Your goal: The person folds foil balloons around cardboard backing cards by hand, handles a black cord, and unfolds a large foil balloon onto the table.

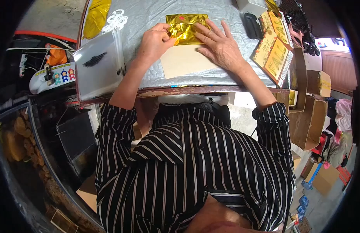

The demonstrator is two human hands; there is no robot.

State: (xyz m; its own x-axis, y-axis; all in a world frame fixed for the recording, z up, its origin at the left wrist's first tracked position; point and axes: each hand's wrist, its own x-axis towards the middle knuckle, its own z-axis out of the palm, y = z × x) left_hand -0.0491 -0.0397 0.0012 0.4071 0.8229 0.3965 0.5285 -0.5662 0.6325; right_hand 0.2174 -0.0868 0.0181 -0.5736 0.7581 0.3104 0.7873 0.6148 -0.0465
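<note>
A shiny gold foil sheet [184, 33] with a small red spot near its far edge lies in front of me on the covered table. It overlaps the far part of a cream card [187, 62]. At the foil's left edge, my left hand [154, 44] pinches it between thumb and fingers. My right hand [221, 46] lies with fingers spread, its fingertips on the foil's right side and its thumb close to the cream card. What lies under the foil is hidden.
White rings [114, 21] and gold material [96, 17] are at the far left, beyond clear plastic sleeves [98, 64]. On the right are printed "FALL" cards [274, 58], a black object [252, 25] and a white box [252, 7]. Cardboard boxes [314, 122] stand beside the table.
</note>
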